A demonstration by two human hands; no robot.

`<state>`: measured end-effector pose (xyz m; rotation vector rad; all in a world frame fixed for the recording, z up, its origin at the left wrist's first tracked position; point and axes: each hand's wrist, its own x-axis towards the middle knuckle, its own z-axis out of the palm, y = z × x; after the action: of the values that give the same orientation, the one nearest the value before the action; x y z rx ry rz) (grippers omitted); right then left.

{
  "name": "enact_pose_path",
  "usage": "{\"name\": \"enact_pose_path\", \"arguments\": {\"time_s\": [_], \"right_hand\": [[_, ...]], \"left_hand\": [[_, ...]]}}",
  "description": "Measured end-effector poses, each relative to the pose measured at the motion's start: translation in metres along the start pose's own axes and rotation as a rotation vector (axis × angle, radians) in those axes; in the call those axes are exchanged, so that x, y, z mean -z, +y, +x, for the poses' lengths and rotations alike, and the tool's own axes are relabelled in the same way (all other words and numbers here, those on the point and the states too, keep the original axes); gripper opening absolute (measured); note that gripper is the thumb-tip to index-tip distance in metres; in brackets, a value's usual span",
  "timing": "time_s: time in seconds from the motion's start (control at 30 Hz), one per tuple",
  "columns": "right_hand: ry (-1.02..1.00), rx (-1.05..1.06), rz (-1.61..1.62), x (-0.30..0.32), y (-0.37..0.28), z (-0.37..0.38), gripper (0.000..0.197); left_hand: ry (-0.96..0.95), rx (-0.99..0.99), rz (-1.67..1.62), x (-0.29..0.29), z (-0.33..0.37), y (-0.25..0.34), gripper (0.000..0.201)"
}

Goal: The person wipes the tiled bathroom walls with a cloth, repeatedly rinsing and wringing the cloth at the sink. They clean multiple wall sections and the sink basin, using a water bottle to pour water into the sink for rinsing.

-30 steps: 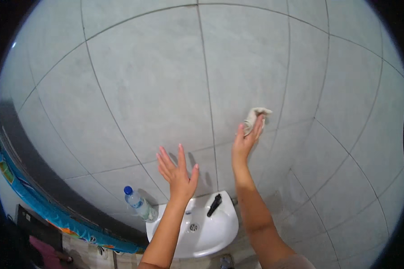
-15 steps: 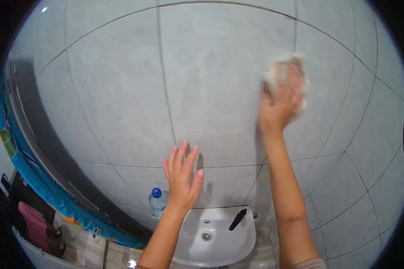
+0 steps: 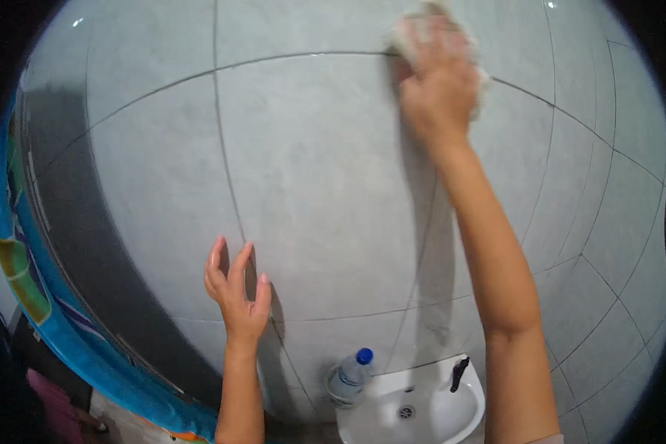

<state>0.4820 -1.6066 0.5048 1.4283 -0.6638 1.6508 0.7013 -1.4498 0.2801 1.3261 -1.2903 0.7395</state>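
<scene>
High on the grey tiled wall (image 3: 311, 170), my right hand (image 3: 442, 92) presses a pale cloth (image 3: 407, 37) flat against the tiles. Its fingers lie over the cloth, which is slightly smeared by motion and sticks out around them. The cloth covers part of a horizontal grout line. My left hand (image 3: 238, 296) is raised in front of the wall lower down on the left, fingers apart and lightly bent, with nothing in it. Whether its fingertips touch the tiles I cannot tell.
Below stands a white washbasin (image 3: 377, 422) with a black tap (image 3: 459, 374). A clear bottle with a blue cap (image 3: 350, 377) is beside the basin's left edge. A colourful blue curtain (image 3: 74, 348) hangs along a dark frame (image 3: 74, 170) on the left.
My right hand has moved the cloth higher up the wall. My left hand has shifted left of the basin with its fingers more bent. The view has moved too.
</scene>
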Motion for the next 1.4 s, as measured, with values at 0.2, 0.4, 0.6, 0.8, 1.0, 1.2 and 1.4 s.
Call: {"name": "enact_pose_path", "arguments": {"time_s": [0.2,0.4,0.6,0.8,1.0,1.2,1.4], "right_hand": [[-0.318,0.304,0.225,0.020,-0.123,-0.081,0.054],[-0.351,0.132,0.148,0.026,-0.120,-0.065,0.058],[-0.399,0.144,0.220,0.021,-0.173,-0.076,0.061],[-0.435,0.650,0.404,0.002,-0.157,-0.058,0.060],[-0.142,0.159,0.104,-0.008,-0.152,0.009,0.060],[-0.199,0.188,0.115,-0.009,-0.168,-0.004,0.064],[-0.188,0.173,0.086,-0.009,-0.169,-0.001,0.063]], "left_hand": [[-0.273,0.103,-0.291,0.062,0.007,-0.052,0.047],[-0.323,0.287,-0.439,0.106,-0.001,-0.073,0.050],[-0.323,0.256,-0.114,0.092,-0.019,-0.078,0.064],[-0.427,0.179,0.062,0.099,-0.028,-0.092,0.076],[-0.475,0.066,-0.077,0.098,-0.027,-0.105,0.074],[-0.511,0.099,-0.109,0.113,-0.025,-0.107,0.072],[-0.471,0.061,-0.130,0.109,-0.028,-0.110,0.071]]}}
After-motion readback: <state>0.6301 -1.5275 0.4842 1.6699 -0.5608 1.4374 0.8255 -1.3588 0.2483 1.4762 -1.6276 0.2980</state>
